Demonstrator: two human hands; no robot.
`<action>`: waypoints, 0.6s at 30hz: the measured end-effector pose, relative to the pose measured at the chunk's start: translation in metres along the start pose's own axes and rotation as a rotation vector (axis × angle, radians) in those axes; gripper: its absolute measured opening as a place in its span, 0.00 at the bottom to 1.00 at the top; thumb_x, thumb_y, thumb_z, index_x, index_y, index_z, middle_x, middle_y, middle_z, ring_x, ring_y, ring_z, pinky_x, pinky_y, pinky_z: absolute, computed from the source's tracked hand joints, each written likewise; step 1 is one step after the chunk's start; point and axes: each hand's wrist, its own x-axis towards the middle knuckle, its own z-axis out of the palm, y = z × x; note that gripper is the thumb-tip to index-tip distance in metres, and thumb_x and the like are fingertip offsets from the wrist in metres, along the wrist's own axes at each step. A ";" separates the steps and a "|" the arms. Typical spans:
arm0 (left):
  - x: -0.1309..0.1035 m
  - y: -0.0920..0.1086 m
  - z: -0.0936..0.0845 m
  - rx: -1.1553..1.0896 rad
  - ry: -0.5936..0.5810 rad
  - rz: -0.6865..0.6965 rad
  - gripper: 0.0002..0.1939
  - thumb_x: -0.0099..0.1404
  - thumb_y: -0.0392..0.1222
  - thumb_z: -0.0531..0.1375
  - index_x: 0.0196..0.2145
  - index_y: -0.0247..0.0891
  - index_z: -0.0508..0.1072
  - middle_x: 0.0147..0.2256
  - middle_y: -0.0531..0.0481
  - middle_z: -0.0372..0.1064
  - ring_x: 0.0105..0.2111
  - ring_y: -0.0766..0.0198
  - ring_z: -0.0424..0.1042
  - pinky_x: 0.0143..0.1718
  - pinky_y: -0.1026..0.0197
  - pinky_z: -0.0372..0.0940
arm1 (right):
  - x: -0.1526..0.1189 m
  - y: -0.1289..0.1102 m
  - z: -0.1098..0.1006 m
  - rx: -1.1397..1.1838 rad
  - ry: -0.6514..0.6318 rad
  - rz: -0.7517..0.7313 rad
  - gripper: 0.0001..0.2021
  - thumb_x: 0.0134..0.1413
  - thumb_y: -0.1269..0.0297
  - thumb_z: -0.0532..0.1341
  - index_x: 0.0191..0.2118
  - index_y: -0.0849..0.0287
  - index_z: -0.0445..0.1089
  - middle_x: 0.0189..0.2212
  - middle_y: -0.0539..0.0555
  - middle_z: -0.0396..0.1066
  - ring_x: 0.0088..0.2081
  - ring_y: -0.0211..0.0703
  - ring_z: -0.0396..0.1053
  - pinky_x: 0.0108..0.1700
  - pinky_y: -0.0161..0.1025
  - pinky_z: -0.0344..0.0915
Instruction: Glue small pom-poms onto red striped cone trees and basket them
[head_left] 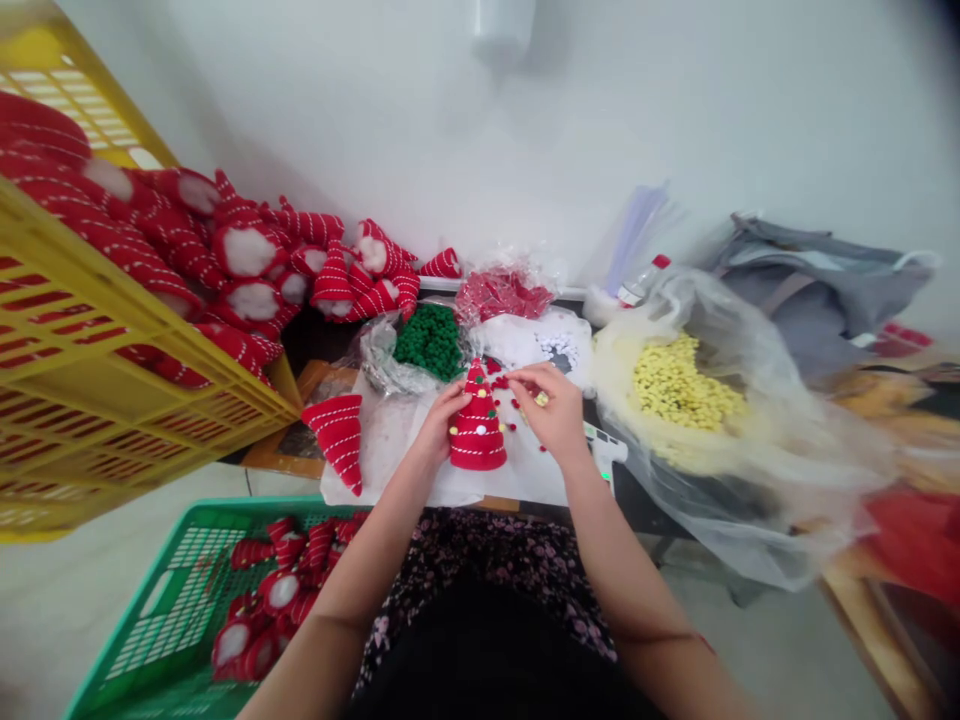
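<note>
My left hand (442, 415) is closed on the left side of a red knitted cone (474, 445), which stands upright with white stitched bands and small green, yellow and white pom-poms on it. To its right, my right hand (555, 408) has its fingers curled, with a few yellow pom-poms (541, 398) showing in them. Its thumb and forefinger come together beside loose red pom-poms (493, 366); whether the tips pinch one is too small to tell. Another red cone (337, 435), without pom-poms, lies on the white sheet (397, 450) at the left.
Green pom-poms (429, 340), bagged red ones (504, 292) and white ones (559, 348) sit behind the cone. A plastic bag of yellow pom-poms (686, 390) stands right, near a glue gun (606, 450). Stuffed red cones fill a yellow crate (142, 350) and a green crate (150, 590).
</note>
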 end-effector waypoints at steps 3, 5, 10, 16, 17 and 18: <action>-0.009 0.009 0.004 -0.020 0.062 -0.020 0.21 0.45 0.39 0.74 0.39 0.40 0.81 0.36 0.49 0.82 0.42 0.51 0.80 0.43 0.56 0.72 | -0.007 -0.010 -0.006 0.018 0.051 -0.003 0.06 0.65 0.64 0.62 0.41 0.53 0.78 0.37 0.55 0.78 0.35 0.45 0.74 0.39 0.43 0.74; -0.016 0.012 0.008 -0.027 0.086 -0.020 0.20 0.45 0.40 0.74 0.39 0.40 0.81 0.37 0.48 0.82 0.42 0.50 0.80 0.43 0.55 0.72 | -0.015 -0.015 -0.002 0.006 0.037 -0.018 0.07 0.66 0.62 0.61 0.43 0.53 0.76 0.39 0.55 0.77 0.35 0.46 0.74 0.39 0.44 0.74; -0.033 0.011 0.020 -0.033 0.059 0.038 0.21 0.46 0.43 0.75 0.39 0.39 0.81 0.39 0.47 0.82 0.44 0.48 0.81 0.46 0.54 0.73 | -0.034 -0.025 0.020 -0.042 0.051 -0.111 0.08 0.68 0.62 0.59 0.49 0.53 0.71 0.45 0.60 0.75 0.38 0.49 0.73 0.43 0.50 0.75; -0.082 0.044 -0.008 -0.081 0.281 0.057 0.16 0.49 0.42 0.73 0.37 0.39 0.79 0.34 0.48 0.81 0.40 0.51 0.82 0.42 0.54 0.76 | -0.033 -0.019 -0.003 0.053 0.289 0.016 0.09 0.68 0.59 0.60 0.50 0.54 0.68 0.41 0.56 0.72 0.38 0.46 0.73 0.39 0.43 0.73; -0.098 0.055 -0.024 -0.081 0.367 0.084 0.15 0.51 0.43 0.72 0.37 0.40 0.79 0.32 0.49 0.81 0.37 0.52 0.82 0.40 0.55 0.76 | -0.031 -0.011 -0.015 0.038 0.312 0.036 0.10 0.67 0.58 0.60 0.49 0.54 0.69 0.41 0.56 0.73 0.38 0.45 0.73 0.39 0.42 0.73; -0.117 0.067 -0.043 -0.081 0.482 0.122 0.14 0.51 0.42 0.70 0.37 0.41 0.78 0.30 0.51 0.80 0.34 0.54 0.81 0.37 0.56 0.77 | -0.030 -0.001 -0.028 0.005 0.324 0.052 0.10 0.67 0.56 0.61 0.48 0.55 0.70 0.41 0.56 0.73 0.38 0.45 0.72 0.39 0.42 0.72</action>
